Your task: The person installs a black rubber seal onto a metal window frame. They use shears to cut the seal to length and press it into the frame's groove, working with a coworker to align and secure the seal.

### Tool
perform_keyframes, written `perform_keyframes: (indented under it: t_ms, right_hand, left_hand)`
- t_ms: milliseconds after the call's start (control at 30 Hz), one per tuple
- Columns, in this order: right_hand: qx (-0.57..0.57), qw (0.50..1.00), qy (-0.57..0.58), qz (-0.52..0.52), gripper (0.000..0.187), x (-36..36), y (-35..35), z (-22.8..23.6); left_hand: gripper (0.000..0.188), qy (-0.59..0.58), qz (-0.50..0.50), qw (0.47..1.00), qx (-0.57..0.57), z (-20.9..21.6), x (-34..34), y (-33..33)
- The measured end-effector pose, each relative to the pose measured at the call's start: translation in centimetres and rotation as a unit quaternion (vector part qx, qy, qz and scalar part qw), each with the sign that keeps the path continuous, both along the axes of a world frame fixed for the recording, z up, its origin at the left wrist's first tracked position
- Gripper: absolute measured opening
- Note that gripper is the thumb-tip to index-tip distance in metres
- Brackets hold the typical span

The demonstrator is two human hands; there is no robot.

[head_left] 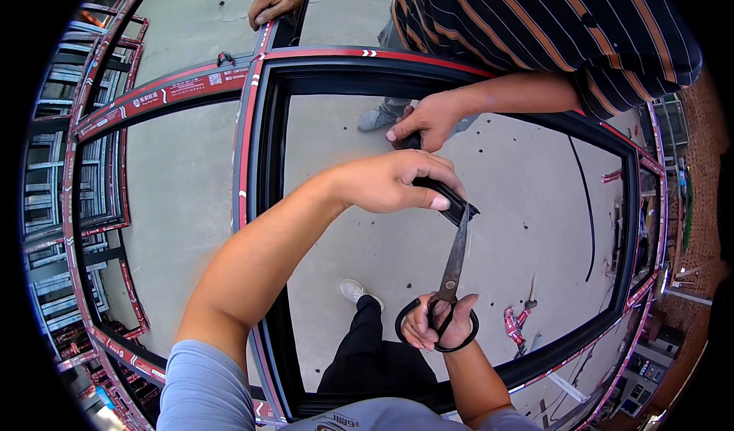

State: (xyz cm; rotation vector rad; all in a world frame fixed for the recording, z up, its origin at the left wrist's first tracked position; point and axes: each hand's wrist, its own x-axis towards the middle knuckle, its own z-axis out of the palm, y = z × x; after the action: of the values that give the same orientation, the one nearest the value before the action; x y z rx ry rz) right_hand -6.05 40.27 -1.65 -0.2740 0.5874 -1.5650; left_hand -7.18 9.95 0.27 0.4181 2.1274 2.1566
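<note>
The right hand [440, 322] had its fingers threaded through and closed around the two black loop handles of one pair of scissors [453, 266], whose blades pointed up and away from the wearer. The blade tips met the near end of one black rubber strip [451, 199]. The left hand [394, 181] was clamped on that strip, thumb pressed flat along its top and the other fingers curled beneath. The strip ran from this grip away toward a second person, whose nearer hand [428, 119] pinched its far end with the fingers together. That person's other hand [277, 0] rested, fingers curled, on a bar of the window frame [252, 136]; this frame was dark, edged with red protective tape, and enclosed the whole working area, with two panes' worth of concrete floor [180, 194] visible through it. The second person wore a striped shirt [550, 26]. More frames [53, 194] stood stacked at the left. One loose black cord [587, 201] lay on the floor to the right.
</note>
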Motion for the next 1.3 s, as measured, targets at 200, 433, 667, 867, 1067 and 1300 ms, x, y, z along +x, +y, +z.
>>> perform_keyframes:
  t_ms: [200,433,667,867,1067,1300]
  right_hand:
    - [0.052,0.986,0.156,0.005,0.088,-0.1,-1.6,2.9]
    - [0.126,0.94,0.309,0.074,0.081,-3.3,-7.3,6.0]
    - [0.179,0.865,0.373,0.283,0.079,-10.1,-19.3,5.5]
    - [0.225,0.814,0.416,0.338,0.055,-11.2,-25.7,4.0]
    - [0.229,0.769,0.494,0.334,0.07,-11.2,-28.3,1.3]
    - [0.274,0.765,0.465,0.35,0.116,-11.4,-30.4,0.5]
  left_hand:
    - [0.019,0.106,-0.013,0.957,-0.269,-2.8,1.0,1.1]
    - [0.006,0.092,-0.021,0.839,-0.536,-6.7,1.1,3.7]
    - [0.037,-0.366,0.014,0.657,-0.659,-0.5,-3.5,8.0]
    - [0.02,-0.15,0.022,0.82,-0.552,-10.5,0.2,7.2]
    - [0.013,0.041,-0.057,0.745,-0.663,-9.6,0.1,6.9]
    - [0.012,0.027,-0.049,0.738,-0.673,-9.5,0.2,6.9]
